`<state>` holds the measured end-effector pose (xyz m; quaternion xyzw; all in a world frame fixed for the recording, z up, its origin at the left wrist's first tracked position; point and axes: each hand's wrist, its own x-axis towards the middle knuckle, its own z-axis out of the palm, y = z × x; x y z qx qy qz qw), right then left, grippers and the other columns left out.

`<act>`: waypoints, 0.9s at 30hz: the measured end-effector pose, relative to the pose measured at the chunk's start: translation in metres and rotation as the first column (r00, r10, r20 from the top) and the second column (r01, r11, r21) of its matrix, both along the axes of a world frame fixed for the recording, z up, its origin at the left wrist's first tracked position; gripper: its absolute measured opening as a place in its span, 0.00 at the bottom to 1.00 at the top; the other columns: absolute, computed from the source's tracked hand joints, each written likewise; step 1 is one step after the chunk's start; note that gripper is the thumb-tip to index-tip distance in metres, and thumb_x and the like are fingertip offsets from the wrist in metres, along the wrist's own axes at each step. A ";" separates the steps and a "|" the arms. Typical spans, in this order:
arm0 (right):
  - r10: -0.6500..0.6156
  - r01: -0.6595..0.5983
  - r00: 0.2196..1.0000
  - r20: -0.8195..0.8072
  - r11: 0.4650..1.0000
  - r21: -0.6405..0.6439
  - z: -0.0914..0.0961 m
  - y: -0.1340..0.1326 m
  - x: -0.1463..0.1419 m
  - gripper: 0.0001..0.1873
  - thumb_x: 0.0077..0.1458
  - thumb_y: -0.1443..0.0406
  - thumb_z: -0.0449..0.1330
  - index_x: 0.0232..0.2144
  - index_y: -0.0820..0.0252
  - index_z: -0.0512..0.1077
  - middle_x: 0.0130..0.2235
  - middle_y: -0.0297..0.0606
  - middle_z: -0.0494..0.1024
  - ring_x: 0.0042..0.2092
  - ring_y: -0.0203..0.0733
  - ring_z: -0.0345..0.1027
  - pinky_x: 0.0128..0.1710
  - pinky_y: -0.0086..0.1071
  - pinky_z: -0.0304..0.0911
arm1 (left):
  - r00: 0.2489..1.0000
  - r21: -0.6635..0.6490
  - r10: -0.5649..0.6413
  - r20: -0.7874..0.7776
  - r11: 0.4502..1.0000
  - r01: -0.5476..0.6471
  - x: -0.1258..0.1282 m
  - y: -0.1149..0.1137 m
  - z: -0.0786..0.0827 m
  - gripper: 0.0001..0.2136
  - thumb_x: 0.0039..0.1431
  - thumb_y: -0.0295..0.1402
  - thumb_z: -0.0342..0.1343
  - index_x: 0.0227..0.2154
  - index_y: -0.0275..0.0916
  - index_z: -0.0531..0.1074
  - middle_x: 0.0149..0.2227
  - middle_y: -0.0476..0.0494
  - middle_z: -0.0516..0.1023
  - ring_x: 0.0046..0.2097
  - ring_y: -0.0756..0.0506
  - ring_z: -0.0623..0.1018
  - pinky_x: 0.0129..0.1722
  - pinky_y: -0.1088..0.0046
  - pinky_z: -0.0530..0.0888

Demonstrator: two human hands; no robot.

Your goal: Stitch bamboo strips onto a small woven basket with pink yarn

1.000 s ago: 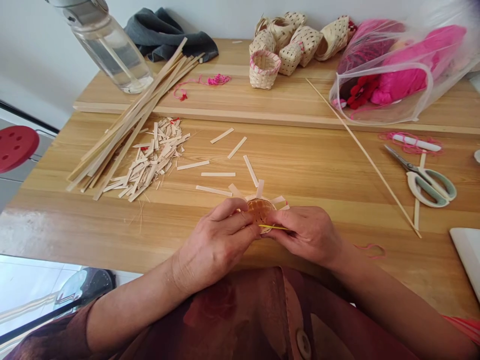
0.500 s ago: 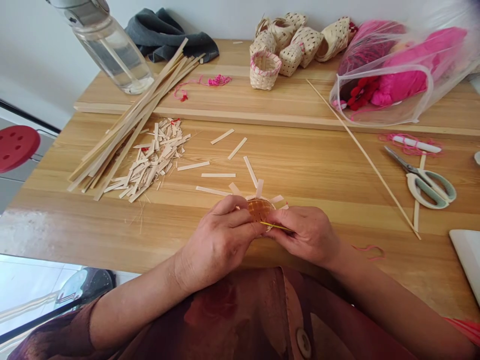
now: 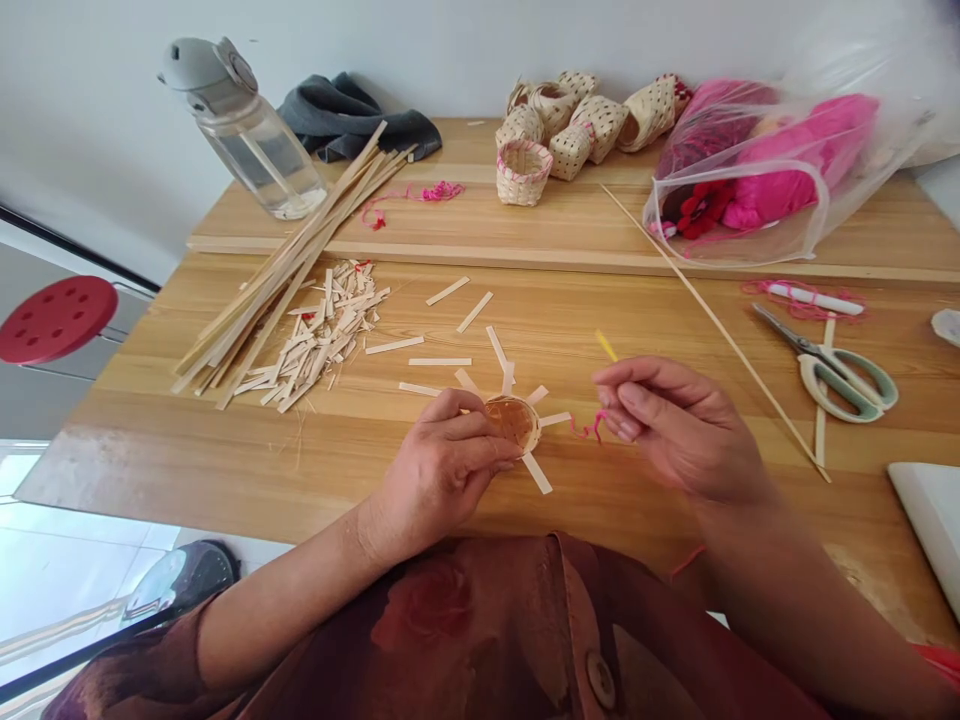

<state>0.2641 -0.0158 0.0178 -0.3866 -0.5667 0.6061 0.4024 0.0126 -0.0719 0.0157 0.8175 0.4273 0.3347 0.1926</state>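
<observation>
My left hand (image 3: 450, 462) pinches the left rim of a small woven basket (image 3: 529, 428), its opening facing up. Several flat strip ends stick out around the rim like rays. To the right of the basket and apart from it, my right hand (image 3: 671, 420) holds a slim yellow needle (image 3: 607, 346) between thumb and fingers, tip pointing up and left. A pink yarn (image 3: 586, 428) runs from the basket's right side toward my right fingers. The left part of the basket is hidden behind my left hand.
Cut strip pieces (image 3: 441, 362) lie beyond the basket. Left are a scrap pile (image 3: 330, 335), long strips (image 3: 300, 250) and a water bottle (image 3: 274, 160). Right are scissors (image 3: 836, 375) and a thin stick (image 3: 712, 325). Finished baskets (image 3: 523, 172) and a yarn bag (image 3: 795, 170) stand behind.
My right hand has moved away from the basket, up and to the right, with the yellow needle. The pink yarn now shows between them. My left hand still holds the basket.
</observation>
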 end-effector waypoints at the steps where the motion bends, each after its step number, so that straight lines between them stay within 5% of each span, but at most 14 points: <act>1: -0.025 0.024 0.999 0.027 0.999 0.046 0.001 -0.001 0.000 0.10 0.62 0.56 0.62 0.42 0.51 0.78 0.29 0.33 0.69 0.26 0.33 0.57 0.25 0.31 0.58 | 1.000 0.002 -0.002 -0.003 1.000 0.002 0.000 0.000 0.000 0.07 0.63 0.26 0.60 0.40 0.41 0.80 0.35 0.45 0.81 0.45 0.44 0.72 0.46 0.65 0.74; 4: 0.048 -0.130 0.959 0.278 0.950 0.285 0.005 -0.010 -0.006 0.10 0.58 0.58 0.66 0.42 0.52 0.80 0.30 0.34 0.70 0.29 0.35 0.62 0.28 0.32 0.61 | 0.999 0.020 -0.019 -0.030 1.000 0.020 0.001 -0.002 0.001 0.07 0.63 0.25 0.59 0.39 0.40 0.80 0.34 0.46 0.81 0.44 0.45 0.71 0.47 0.66 0.73; 6: 0.083 -0.319 0.868 0.489 0.849 0.422 0.005 -0.019 -0.012 0.12 0.58 0.61 0.67 0.45 0.54 0.79 0.32 0.36 0.73 0.33 0.37 0.67 0.33 0.32 0.64 | 0.997 0.031 -0.032 -0.064 0.999 0.034 0.001 -0.003 0.002 0.07 0.63 0.25 0.59 0.39 0.40 0.80 0.35 0.46 0.82 0.45 0.45 0.71 0.48 0.66 0.72; 8: 0.051 -0.457 0.758 0.651 0.753 0.474 0.004 -0.025 -0.018 0.13 0.61 0.63 0.63 0.49 0.57 0.77 0.36 0.38 0.76 0.37 0.40 0.70 0.36 0.33 0.66 | 0.992 0.045 -0.044 -0.118 0.998 0.050 0.001 -0.005 0.003 0.07 0.65 0.25 0.58 0.41 0.41 0.79 0.38 0.47 0.82 0.48 0.44 0.71 0.50 0.65 0.71; 11: -0.017 -0.547 0.646 0.764 0.687 0.478 0.004 -0.030 -0.022 0.10 0.64 0.65 0.60 0.47 0.58 0.76 0.37 0.39 0.77 0.39 0.42 0.72 0.37 0.34 0.66 | 0.968 0.094 -0.081 -0.239 0.990 0.106 0.000 -0.007 0.006 0.08 0.67 0.27 0.54 0.43 0.39 0.78 0.43 0.45 0.82 0.53 0.41 0.70 0.52 0.61 0.69; 16: -0.055 -0.523 0.617 0.785 0.716 0.462 0.010 -0.033 -0.028 0.07 0.64 0.66 0.60 0.43 0.59 0.75 0.37 0.38 0.78 0.40 0.42 0.73 0.39 0.32 0.64 | 0.930 0.177 -0.106 -0.353 0.968 0.177 -0.002 -0.007 0.011 0.11 0.70 0.27 0.49 0.46 0.36 0.77 0.46 0.43 0.82 0.56 0.39 0.68 0.52 0.59 0.67; 27: -0.124 -0.387 0.694 0.709 0.766 0.513 0.002 -0.040 -0.036 0.04 0.59 0.68 0.65 0.38 0.59 0.78 0.34 0.35 0.78 0.34 0.36 0.72 0.34 0.28 0.61 | 0.946 0.153 -0.085 -0.312 0.978 0.138 -0.008 -0.009 0.005 0.08 0.69 0.30 0.53 0.44 0.38 0.77 0.43 0.44 0.82 0.54 0.39 0.69 0.52 0.59 0.69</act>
